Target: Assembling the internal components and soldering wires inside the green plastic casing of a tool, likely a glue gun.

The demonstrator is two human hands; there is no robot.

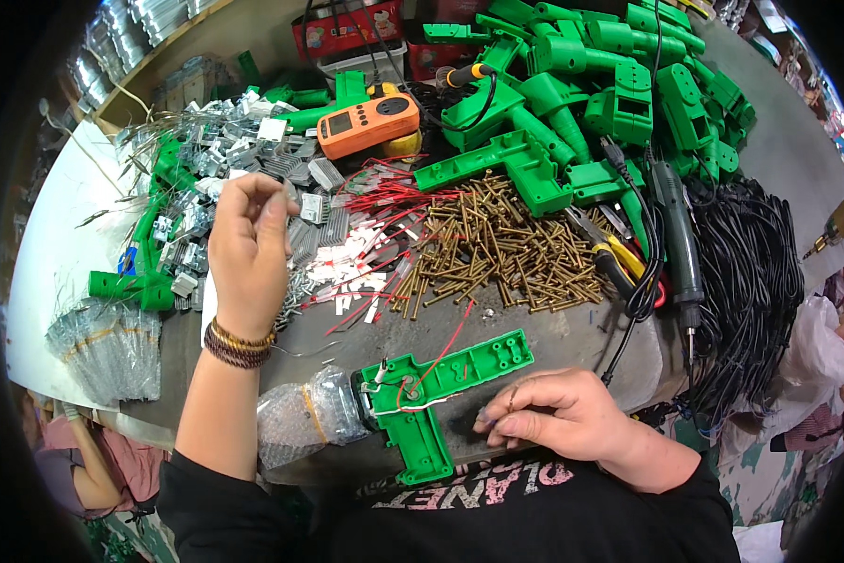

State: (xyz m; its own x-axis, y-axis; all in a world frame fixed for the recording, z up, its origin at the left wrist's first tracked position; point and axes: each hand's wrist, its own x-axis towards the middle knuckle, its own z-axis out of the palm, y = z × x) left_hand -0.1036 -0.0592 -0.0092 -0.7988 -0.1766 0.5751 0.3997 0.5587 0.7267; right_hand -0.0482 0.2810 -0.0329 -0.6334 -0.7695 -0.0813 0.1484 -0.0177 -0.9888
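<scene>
In front of me lies a green plastic tool housing half (420,443), its hollow side up, with red and white wires (431,406) across it. A bubble-wrapped part (314,413) with a rubber band sits at its left end. My right hand (562,413) is closed in a pinch beside the housing's right arm; what its fingertips hold, if anything, is too small to name. My left hand (253,249) is raised by the pile of small metal and white switch-like parts (272,131), fingers curled and thumb against them. Anything in that grip is hidden.
Brass-coloured screws (497,249), white connectors (347,267) and red wires (394,188) lie heaped ahead. Behind are an orange multimeter (367,124) and stacked green housings (572,56). An electric screwdriver (677,235), pliers (614,267) and black cables (750,272) lie right; bubble-wrapped pieces (107,352) left.
</scene>
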